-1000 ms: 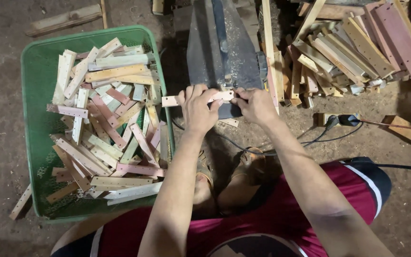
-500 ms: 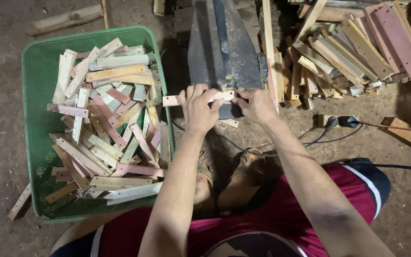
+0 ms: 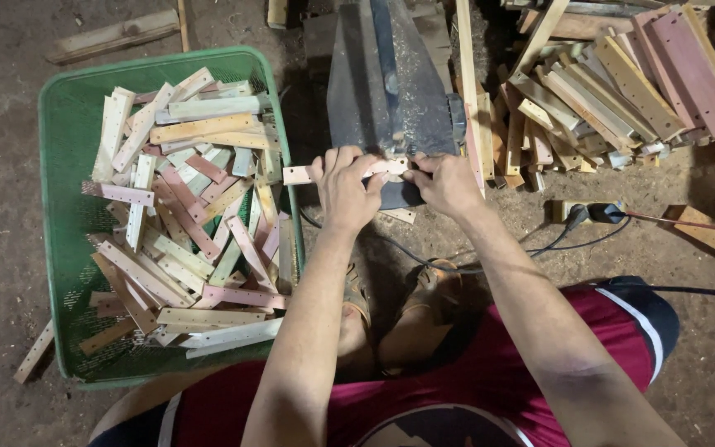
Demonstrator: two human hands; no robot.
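My left hand (image 3: 345,189) and my right hand (image 3: 447,182) both grip a short pale wooden strip (image 3: 298,175), held level against the near end of a dark grey machine (image 3: 391,87). The strip's left end sticks out past my left fingers. Its middle and right end are mostly hidden under my hands. A green mesh basket (image 3: 59,149) filled with several similar cut strips stands just left of my left hand.
A heap of longer wooden slats (image 3: 614,91) lies right of the machine. A power strip with black cables (image 3: 589,213) rests on the dirt floor near my right forearm. Loose wood pieces (image 3: 113,35) lie beyond the basket. My knees and red shirt fill the bottom.
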